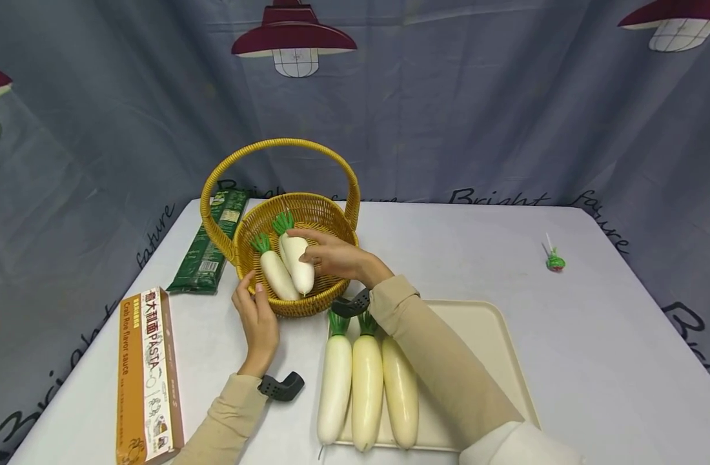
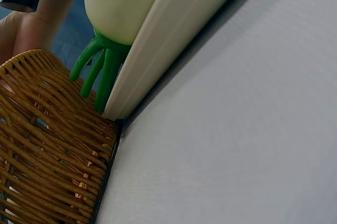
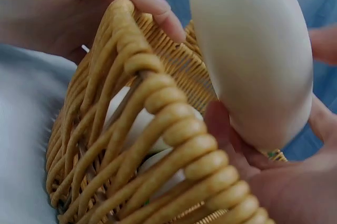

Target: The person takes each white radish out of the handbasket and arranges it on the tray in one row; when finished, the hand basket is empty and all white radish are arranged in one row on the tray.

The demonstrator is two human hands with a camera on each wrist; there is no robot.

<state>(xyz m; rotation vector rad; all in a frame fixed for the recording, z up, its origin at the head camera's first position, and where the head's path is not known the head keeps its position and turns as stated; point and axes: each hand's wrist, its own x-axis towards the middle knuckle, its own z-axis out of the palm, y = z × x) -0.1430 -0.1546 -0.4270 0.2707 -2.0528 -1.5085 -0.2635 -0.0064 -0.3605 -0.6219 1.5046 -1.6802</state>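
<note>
A yellow-brown wicker basket (image 1: 285,309) with a tall arched handle stands at the table's back left. My right hand (image 1: 339,255) is inside it, holding a white radish (image 1: 299,266) between thumb and fingers. In the right wrist view this radish (image 3: 253,50) is tilted above the rim. Beneath and beside it lie radishes with green tops, one white radish (image 1: 277,276) at the left. My left hand (image 1: 259,326) grips the basket's near-left rim, its thumb over the edge. Three pale radishes (image 1: 366,391) lie side by side on a cream tray (image 1: 477,323), partly hidden by my right forearm.
Left of the basket lies a green package (image 1: 206,258); nearer stands an orange-and-white pasta box (image 1: 148,381). A small green-wrapped lollipop (image 1: 555,261) is far right on the white table (image 1: 593,361). The tray's corner is close to the basket's base.
</note>
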